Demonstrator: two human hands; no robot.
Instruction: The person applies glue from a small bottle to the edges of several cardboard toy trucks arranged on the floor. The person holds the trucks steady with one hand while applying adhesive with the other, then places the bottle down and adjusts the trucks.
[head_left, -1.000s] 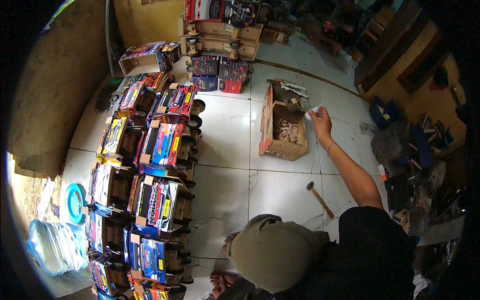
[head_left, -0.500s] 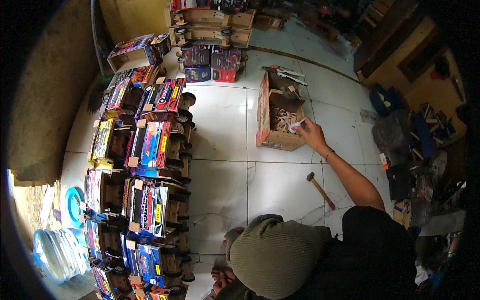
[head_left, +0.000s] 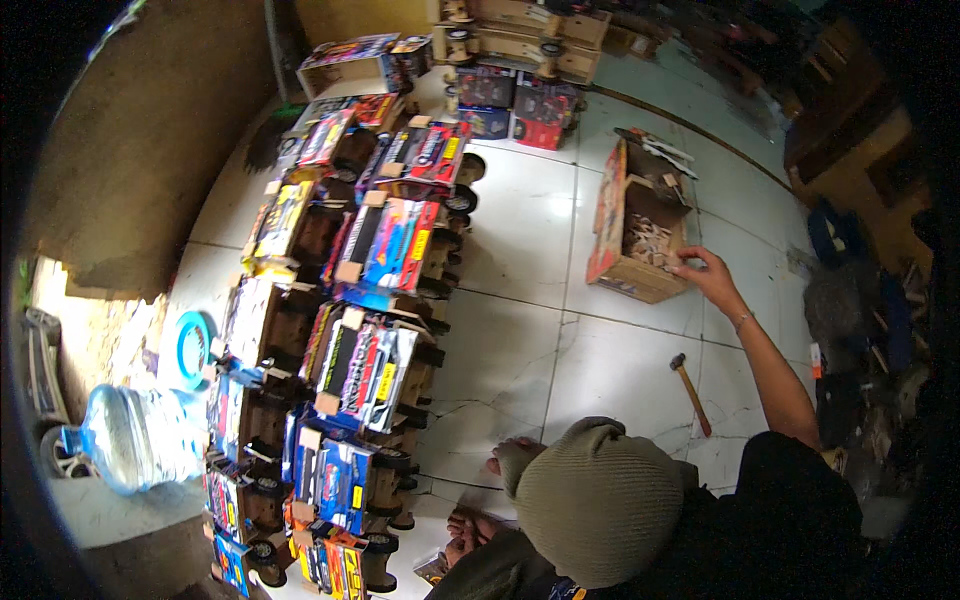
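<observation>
My right hand reaches forward, arm stretched out, to the near right rim of an open cardboard box on the white tiled floor. The fingers are curled at the rim, next to the small wooden pieces lying inside; whether they pinch a piece is too small to tell. A knitted olive cap and a dark shirt fill the lower edge and hide my left hand. Bare toes show beside the cap.
A hammer lies on the tiles under my right forearm. Two long rows of colourful cardboard toy trucks with black wheels run along the left. A blue water jug and a blue ring sit far left. Clutter lines the right side.
My right hand came down from above the box's far corner, passed over the pieces inside, and now rests at the near right rim. The view has tilted.
</observation>
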